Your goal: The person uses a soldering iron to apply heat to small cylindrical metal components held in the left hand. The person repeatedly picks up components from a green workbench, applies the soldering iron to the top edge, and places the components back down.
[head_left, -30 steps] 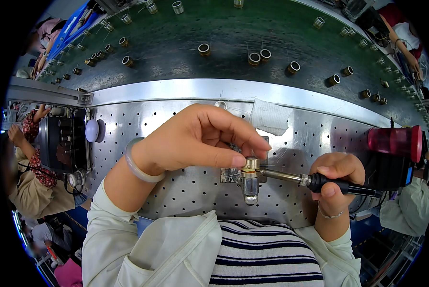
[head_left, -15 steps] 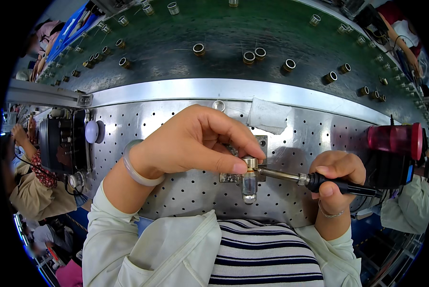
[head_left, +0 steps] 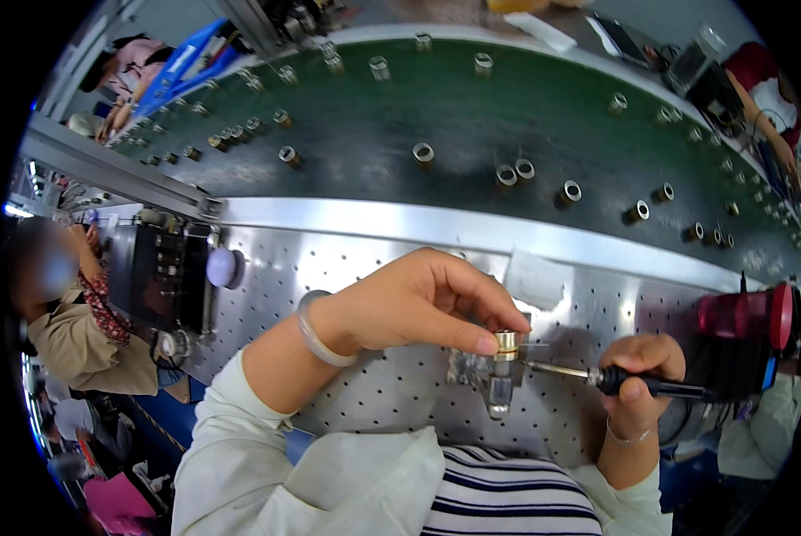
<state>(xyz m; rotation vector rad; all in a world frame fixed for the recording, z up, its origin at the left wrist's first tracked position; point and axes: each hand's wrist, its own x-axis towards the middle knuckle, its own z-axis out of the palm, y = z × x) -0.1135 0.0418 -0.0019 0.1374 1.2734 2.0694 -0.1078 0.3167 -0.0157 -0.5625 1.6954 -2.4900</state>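
Note:
My left hand [head_left: 427,302] pinches a small round metal part [head_left: 507,339] between thumb and forefinger; a thin wire sticks out to its right. Directly below the part is a shiny cylindrical metal post [head_left: 500,397] on a small metal fixture [head_left: 465,368]. Wrapped round the black handle of a soldering iron [head_left: 615,381], my right hand [head_left: 646,375] points it leftward. The iron's thin tip lies just right of the part's lower edge, and a slight gap seems to show between them.
A perforated metal worktop [head_left: 374,402] lies under my hands, with a white cloth [head_left: 539,279] on it. Beyond the metal rail [head_left: 374,221], several small metal cylinders stand on a dark green belt [head_left: 356,179]. A black box [head_left: 164,277] is left, a red container [head_left: 740,320] right. Other people sit nearby.
The whole view has shifted, so the bench sits lower and more of the belt's far side shows. The soldering iron's tip has drawn slightly away from the metal part. Both hands keep their grips.

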